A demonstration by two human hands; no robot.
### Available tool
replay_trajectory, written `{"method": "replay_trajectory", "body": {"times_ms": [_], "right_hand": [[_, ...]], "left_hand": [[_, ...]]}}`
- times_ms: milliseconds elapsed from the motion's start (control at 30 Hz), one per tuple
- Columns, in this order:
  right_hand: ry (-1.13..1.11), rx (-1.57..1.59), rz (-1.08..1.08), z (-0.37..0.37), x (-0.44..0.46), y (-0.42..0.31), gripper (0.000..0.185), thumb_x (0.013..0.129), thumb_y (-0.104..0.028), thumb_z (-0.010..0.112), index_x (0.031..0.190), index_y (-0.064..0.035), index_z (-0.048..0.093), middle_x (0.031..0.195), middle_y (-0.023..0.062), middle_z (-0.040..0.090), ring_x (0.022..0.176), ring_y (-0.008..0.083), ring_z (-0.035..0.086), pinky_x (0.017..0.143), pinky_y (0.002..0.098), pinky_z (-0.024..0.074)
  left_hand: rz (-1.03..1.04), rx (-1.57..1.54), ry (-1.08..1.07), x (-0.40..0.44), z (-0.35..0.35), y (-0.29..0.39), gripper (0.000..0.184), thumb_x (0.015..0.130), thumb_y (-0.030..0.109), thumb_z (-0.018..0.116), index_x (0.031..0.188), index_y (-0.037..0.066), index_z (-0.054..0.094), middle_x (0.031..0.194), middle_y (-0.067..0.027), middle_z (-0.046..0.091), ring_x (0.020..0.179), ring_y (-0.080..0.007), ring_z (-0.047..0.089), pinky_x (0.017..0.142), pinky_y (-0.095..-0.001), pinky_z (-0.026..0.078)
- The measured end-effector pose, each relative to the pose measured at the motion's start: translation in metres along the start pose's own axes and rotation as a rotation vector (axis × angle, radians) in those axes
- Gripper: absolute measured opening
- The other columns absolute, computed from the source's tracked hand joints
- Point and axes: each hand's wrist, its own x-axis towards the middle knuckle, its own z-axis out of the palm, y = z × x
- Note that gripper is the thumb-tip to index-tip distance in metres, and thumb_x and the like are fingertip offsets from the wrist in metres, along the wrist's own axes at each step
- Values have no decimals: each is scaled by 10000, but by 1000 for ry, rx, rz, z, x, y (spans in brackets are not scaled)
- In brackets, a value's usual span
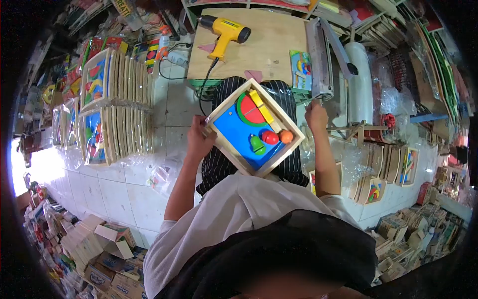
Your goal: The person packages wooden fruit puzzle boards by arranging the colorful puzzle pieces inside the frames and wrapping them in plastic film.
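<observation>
A wooden tray (226,153) rests tilted cornerwise on the lap, over dark striped trousers. On its blue base lie a toy watermelon slice (252,110), a yellow toy banana (261,106), a green toy pear (257,145), a red toy apple (270,137) and a toy orange (286,136). My left hand (200,138) is closed on the tray's left corner. Away from the tray, my right hand (316,115) is closed by the near end of a long grey bar sealer (321,60). What its fingers hold, if anything, is hidden.
A yellow heat gun (226,35) lies on the wooden table (269,30), its cord hanging off the left edge. A picture card (300,69) lies by the sealer. Wrapped trays (124,129) stand stacked at left, others at right (388,169). A plastic film roll (357,82) stands at right.
</observation>
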Motion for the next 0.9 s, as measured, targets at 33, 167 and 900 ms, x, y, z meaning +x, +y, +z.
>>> {"method": "replay_trajectory", "body": {"times_ms": [33,167,900], "right_hand": [[-45,4,66,0,-5,3,157,767,-124,589,903,-61,541,777,185,617,711,386,602,635,487,472],[216,135,-55,-27,5,-19,290,793,-253,623,974,-42,540,1013,181,555,834,370,586,674,466,470],[-362,671,-611,2,83,-107,159,771,-112,581,892,-48,661,882,131,660,802,242,636,725,329,493]], "left_hand": [[-8,116,-88,7,-5,7,428,659,122,619,1046,13,470,952,-166,575,911,-310,576,804,-349,447],[215,377,-392,80,-13,20,651,678,333,707,1184,11,455,1039,-205,583,907,-326,596,778,-384,466],[268,-46,-557,105,29,126,654,695,9,533,1321,-13,342,1247,-176,465,1126,-246,475,918,-314,389]]}}
